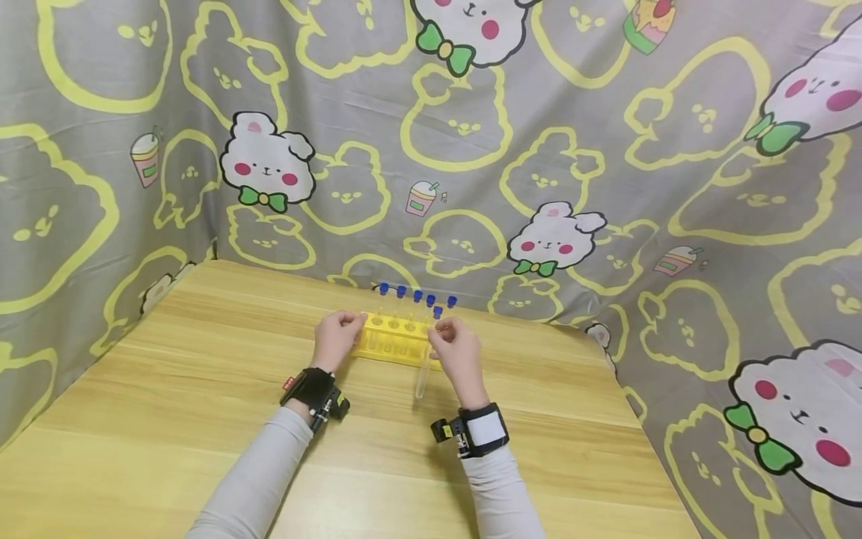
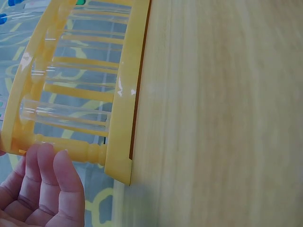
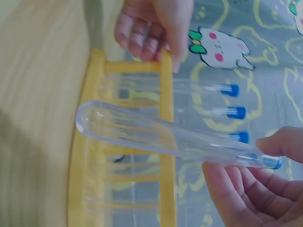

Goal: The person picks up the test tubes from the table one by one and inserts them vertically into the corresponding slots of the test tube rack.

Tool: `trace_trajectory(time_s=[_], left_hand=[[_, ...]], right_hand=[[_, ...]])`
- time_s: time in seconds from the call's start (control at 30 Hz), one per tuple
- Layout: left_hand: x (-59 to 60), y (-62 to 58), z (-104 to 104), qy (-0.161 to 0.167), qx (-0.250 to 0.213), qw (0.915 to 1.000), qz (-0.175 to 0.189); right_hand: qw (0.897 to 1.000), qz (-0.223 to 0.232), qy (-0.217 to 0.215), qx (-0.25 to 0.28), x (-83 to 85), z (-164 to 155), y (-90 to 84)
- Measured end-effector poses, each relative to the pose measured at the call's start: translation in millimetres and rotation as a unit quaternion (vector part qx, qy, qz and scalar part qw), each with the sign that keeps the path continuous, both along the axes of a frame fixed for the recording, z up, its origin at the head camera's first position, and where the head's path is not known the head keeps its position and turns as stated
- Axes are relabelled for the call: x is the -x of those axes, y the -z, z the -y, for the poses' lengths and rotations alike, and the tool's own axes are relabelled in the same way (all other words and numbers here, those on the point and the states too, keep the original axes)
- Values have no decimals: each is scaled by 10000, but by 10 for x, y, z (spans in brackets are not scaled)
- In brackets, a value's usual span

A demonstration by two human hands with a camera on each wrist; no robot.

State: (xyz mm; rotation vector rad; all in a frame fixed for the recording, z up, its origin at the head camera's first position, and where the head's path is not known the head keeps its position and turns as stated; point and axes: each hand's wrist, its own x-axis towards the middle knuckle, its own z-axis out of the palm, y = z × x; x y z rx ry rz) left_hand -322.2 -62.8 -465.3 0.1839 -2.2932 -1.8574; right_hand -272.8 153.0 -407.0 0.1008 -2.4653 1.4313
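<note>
A yellow test tube rack [image 1: 402,329] stands upright on the table, holding several clear test tubes with blue caps [image 1: 401,291]. My left hand [image 1: 334,340] holds the rack's left end; in the left wrist view, curled fingers [image 2: 64,172] lie by its end post [image 2: 71,147]. My right hand [image 1: 459,348] pinches a clear test tube [image 3: 137,135] near its blue cap [image 3: 273,162], between thumb and fingers. This tube [image 1: 423,374] is out of the rack, slanting down in front of its right part, rounded end lowest. No contents show in it.
The wood-grain table [image 1: 222,359] stretches out around the rack on both sides and in front. Grey patterned cloth [image 1: 350,120] hangs behind the table and along its left and right sides.
</note>
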Motion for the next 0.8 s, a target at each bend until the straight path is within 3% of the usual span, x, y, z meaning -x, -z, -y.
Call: trace_trajectory(time_s=[0.2,0.33,0.6,0.8], left_hand=[[0,3,5,24,-20,10000,41],[2,7,7,32,-29,10000,15],[10,20,6,18,2,10000,-31],[16,21,7,2,19,10000,-43]], right_hand=[[9988,-331,265,264,9,-161,-94],[9957,-731,549,149,13,-264,-167],[9769,-1788,1154,-194,55,-377,-264],[9654,-2236,1329,-192,87,-391,-277]])
